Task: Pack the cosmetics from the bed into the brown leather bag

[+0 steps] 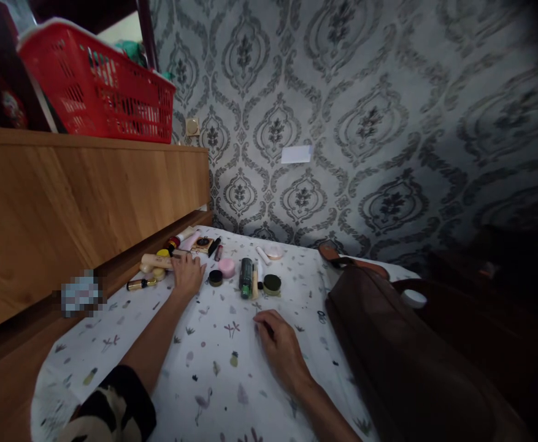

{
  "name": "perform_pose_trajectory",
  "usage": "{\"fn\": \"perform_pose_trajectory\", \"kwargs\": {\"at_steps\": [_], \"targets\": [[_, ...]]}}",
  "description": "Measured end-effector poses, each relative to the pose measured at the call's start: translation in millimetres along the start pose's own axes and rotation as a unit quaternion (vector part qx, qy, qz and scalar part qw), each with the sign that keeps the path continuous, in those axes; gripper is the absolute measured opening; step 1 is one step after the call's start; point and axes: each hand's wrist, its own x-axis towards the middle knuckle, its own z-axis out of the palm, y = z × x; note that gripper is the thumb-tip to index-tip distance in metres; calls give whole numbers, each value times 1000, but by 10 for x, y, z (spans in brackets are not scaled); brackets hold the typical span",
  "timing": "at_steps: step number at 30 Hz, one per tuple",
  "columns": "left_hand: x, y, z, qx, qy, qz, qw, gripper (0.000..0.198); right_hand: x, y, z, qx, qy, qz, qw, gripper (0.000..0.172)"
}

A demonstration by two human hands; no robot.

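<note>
My left hand point(188, 274) reaches into a cluster of cosmetics at the left of the cloth, fingers spread over them. Its fingertips are beside a beige tube point(156, 262); whether they touch it I cannot tell. Near that hand lie a small gold-and-black bottle point(140, 284), a black-and-gold compact point(202, 244), a dark round jar point(215, 278) and a pink round jar point(226, 267). My right hand point(280, 347) rests on the cloth, loosely curled, with nothing visible in it. Beyond it are a dark green bottle point(246, 276) lying down and a green-lidded round jar point(272, 283).
The patterned white cloth point(222, 380) covers the surface. A brown leather bag point(379, 344) stands at the right, with a white round lid point(414, 299) beside it. At left, a red basket point(112, 92) sits on a wooden cabinet point(89, 202). Patterned wallpaper point(333, 123) closes off the back.
</note>
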Motion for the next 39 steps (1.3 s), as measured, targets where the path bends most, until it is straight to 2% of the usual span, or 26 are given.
{"fn": "perform_pose_trajectory", "kwargs": {"at_steps": [12, 19, 24, 26, 32, 35, 39], "targets": [[-8, -35, -31, 9, -27, -19, 999, 33, 2, -25, -2, 14, 6, 1, 1000, 20], [49, -134, 25, 1, -37, -31, 999, 50, 0, -12, 5, 15, 8, 3, 1000, 20], [121, -254, 57, -20, -67, -30, 997, 61, -6, -11, 15, 16, 11, 3, 1000, 20], [136, -304, 54, -30, -79, -19, 996, 58, -9, -17, 12, 16, 8, 5, 1000, 20], [157, -500, -20, -69, -79, 36, 994, 34, -2, -13, 4, 3, 0, 3, 1000, 20], [180, -554, -26, -79, -60, 35, 994, 33, 3, -6, 2, -3, -6, 2, 1000, 20], [191, -517, 43, -75, -37, 25, 996, 35, -4, -9, -3, -8, -11, 0, 1000, 20]]}}
